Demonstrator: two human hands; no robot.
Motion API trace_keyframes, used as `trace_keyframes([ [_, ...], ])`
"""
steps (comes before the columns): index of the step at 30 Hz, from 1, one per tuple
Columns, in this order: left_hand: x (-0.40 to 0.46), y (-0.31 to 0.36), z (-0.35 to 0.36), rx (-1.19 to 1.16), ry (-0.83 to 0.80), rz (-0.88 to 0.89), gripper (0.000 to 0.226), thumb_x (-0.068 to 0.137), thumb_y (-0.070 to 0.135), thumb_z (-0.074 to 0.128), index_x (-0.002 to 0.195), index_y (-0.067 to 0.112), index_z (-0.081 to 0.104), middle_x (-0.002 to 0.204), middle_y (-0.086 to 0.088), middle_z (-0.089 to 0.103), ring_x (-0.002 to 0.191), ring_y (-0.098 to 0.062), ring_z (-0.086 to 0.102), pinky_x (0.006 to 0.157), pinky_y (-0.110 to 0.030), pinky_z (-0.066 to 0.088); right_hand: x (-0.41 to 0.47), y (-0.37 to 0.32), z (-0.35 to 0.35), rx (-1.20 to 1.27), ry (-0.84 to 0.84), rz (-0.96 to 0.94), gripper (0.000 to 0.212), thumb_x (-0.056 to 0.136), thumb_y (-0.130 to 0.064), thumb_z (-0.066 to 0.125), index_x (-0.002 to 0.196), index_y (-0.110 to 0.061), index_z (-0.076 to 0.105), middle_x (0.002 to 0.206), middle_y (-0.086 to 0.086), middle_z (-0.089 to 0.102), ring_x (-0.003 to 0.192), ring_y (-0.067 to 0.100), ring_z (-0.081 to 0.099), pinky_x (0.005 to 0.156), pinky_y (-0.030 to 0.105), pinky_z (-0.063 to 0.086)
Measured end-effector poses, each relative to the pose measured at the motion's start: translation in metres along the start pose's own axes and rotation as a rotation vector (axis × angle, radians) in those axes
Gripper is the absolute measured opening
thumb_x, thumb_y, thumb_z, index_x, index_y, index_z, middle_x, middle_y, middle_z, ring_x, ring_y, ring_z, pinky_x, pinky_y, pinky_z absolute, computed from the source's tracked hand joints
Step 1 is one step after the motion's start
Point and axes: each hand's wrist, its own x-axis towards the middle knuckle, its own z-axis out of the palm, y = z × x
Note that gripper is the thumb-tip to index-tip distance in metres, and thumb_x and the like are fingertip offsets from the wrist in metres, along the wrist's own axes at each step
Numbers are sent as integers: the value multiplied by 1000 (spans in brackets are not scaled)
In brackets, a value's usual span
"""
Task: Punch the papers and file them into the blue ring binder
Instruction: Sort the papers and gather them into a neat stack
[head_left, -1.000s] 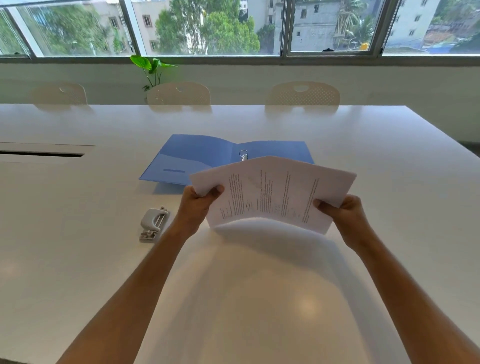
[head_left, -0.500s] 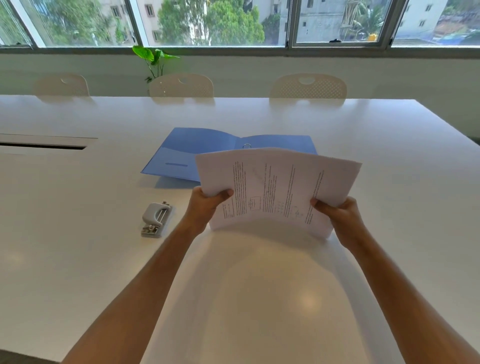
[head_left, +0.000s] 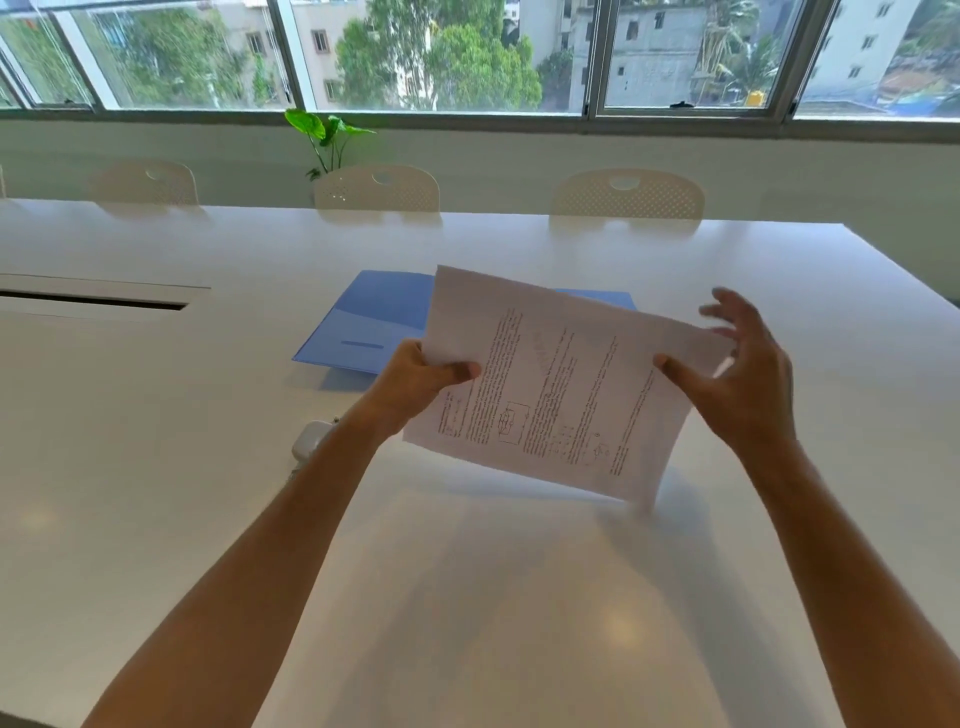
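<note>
- The left hand (head_left: 415, 376) pinches the papers (head_left: 561, 384) at their left edge, above the desk (head_left: 156, 467).
- The right hand (head_left: 748, 374) is spread; its thumb touches the papers' right edge.
- The binder (head_left: 363, 322) lies open behind the papers.
- The punch (head_left: 310, 440) sits left of the papers, partly hidden.
</note>
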Motion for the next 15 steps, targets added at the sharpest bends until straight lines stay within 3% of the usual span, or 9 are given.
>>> trace_keyframes([
  [3, 6, 23, -1, 102, -55, 64, 9, 87, 16, 67, 94, 18, 72, 85, 3, 75, 76, -19, 73, 63, -28, 58, 15, -38, -9, -246, -88, -234, 78, 71, -42, 79, 138, -20, 44, 136, 3, 54, 121, 25, 53, 99, 44, 41],
  [6, 12, 45, -1, 197, -128, 149, 9, 85, 13, 69, 92, 12, 74, 84, 2, 74, 71, -15, 72, 61, -23, 56, 32, -70, -14, -146, -357, -186, 61, 72, -42, 78, 127, -30, 54, 108, -10, 69, 98, 15, 67, 91, 39, 50],
  [9, 15, 66, -1, 282, -166, 217, 8, 83, 17, 72, 89, 13, 75, 83, -1, 74, 70, -16, 70, 60, -25, 56, 43, -84, -15, -71, -549, -153, 21, 77, -28, 76, 97, -33, 72, 87, -9, 74, 74, 8, 70, 75, 39, 59],
  [12, 15, 82, -9, 375, -142, 264, 11, 79, 19, 76, 86, 11, 76, 78, -4, 73, 66, -14, 68, 60, -28, 55, 44, -86, -11, 13, -567, -117, 14, 83, -17, 72, 90, -29, 75, 77, -8, 73, 63, 4, 70, 61, 26, 57],
  [15, 13, 82, -31, 271, -204, 207, 22, 71, 32, 78, 84, 14, 78, 78, -5, 75, 68, -13, 69, 67, -27, 55, 40, -77, -8, 176, -470, -51, 10, 84, -15, 71, 86, -23, 76, 77, -4, 75, 62, 8, 71, 60, 26, 57],
])
